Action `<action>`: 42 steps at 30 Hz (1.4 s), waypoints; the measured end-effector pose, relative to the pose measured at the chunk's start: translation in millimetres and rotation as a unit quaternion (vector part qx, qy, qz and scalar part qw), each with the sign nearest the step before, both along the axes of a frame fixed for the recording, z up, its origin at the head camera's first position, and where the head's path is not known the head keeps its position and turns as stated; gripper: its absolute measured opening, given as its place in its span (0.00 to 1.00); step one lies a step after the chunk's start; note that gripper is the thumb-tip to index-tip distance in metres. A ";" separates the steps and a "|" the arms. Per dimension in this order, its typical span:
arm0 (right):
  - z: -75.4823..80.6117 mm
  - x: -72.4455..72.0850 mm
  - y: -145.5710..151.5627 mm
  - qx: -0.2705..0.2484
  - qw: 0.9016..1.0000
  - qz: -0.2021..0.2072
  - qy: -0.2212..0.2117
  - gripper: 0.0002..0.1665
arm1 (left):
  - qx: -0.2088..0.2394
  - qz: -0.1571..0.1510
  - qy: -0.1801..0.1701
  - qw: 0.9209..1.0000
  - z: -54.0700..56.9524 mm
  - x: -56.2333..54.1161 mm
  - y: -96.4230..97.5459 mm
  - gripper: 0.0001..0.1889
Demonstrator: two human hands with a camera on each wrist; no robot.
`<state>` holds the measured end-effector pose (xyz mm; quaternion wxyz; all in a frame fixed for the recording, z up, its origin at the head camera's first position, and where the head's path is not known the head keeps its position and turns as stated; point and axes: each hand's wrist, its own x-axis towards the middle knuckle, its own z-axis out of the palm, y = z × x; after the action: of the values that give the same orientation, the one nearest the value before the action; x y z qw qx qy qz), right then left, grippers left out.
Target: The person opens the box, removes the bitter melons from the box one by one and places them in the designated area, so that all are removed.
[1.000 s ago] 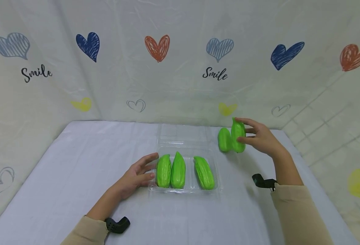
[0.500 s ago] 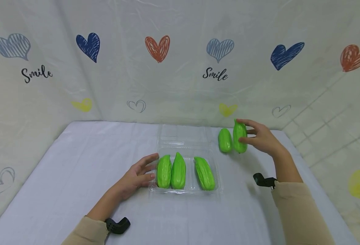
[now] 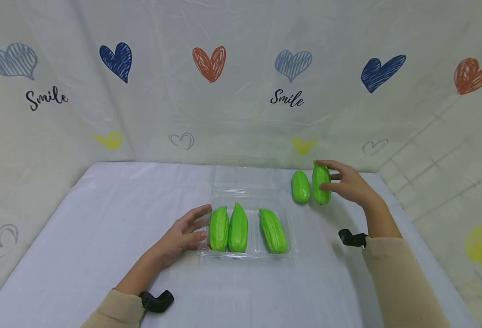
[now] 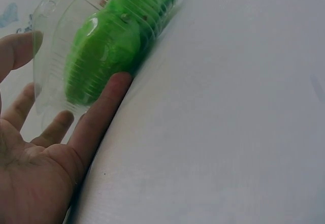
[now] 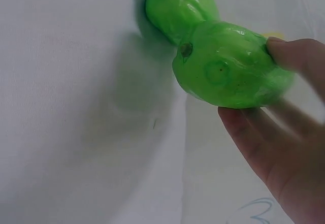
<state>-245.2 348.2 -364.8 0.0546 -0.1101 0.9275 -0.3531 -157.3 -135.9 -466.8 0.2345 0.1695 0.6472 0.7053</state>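
In the head view my right hand (image 3: 349,184) pinches a green bitter melon (image 3: 319,184) upright between thumb and fingers at the back right. Its blunt end shows in the right wrist view, with the thumb on one side and fingertips (image 5: 231,115) on the other. Just left of it a second bitter melon (image 3: 300,187) sits apart. My left hand (image 3: 182,237) rests with loosely extended fingers against the left side of a clear plastic clamshell box (image 3: 251,256). Inside are two bitter melons (image 3: 238,230) side by side and one (image 3: 272,231) to the right, a gap between.
The box's clear lid (image 3: 245,180) lies folded back behind it. White cloth (image 3: 113,218) covers the table, and a printed curtain (image 3: 241,109) hangs along its back edge. Each wrist carries a small black camera (image 3: 157,301).
The right hand has drawn its bitter melon slightly to the right, which widens the gap to the second one. The left hand and the box have stayed put.
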 end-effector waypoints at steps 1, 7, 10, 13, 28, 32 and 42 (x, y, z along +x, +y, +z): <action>-0.9 -0.8 0.4 0.000 1.000 0.001 0.000 0.41 | 0.001 0.000 0.000 1.000 -0.2 0.0 -0.1 0.37; -4.9 -5.6 1.9 -0.003 1.000 0.009 -0.003 0.41 | 0.002 0.001 0.001 1.000 -1.2 -0.1 -0.1 0.37; -5.3 -6.9 2.6 0.000 1.000 0.009 -0.006 0.42 | 0.001 0.002 0.000 1.000 -1.5 0.0 -0.2 0.37; -5.8 -8.2 4.2 0.002 1.000 0.007 -0.009 0.41 | 0.002 0.002 -0.001 1.000 -1.1 0.4 -0.1 0.37; -11.5 -15.1 11.2 -0.006 0.999 0.005 -0.034 0.43 | 0.011 -0.001 0.001 1.000 0.7 1.3 0.1 0.37; -12.7 -18.4 10.3 -0.008 0.999 0.005 -0.045 0.43 | 0.021 -0.002 0.005 1.000 1.1 1.8 -0.6 0.38; -19.5 -23.8 11.9 -0.002 0.998 0.008 -0.057 0.43 | 0.023 -0.003 0.007 1.000 -1.7 0.7 -1.3 0.35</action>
<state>-269.0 360.1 -384.3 0.1103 -0.0975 0.9211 -0.3604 -156.6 -137.2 -468.6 0.2283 0.1811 0.6321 0.7180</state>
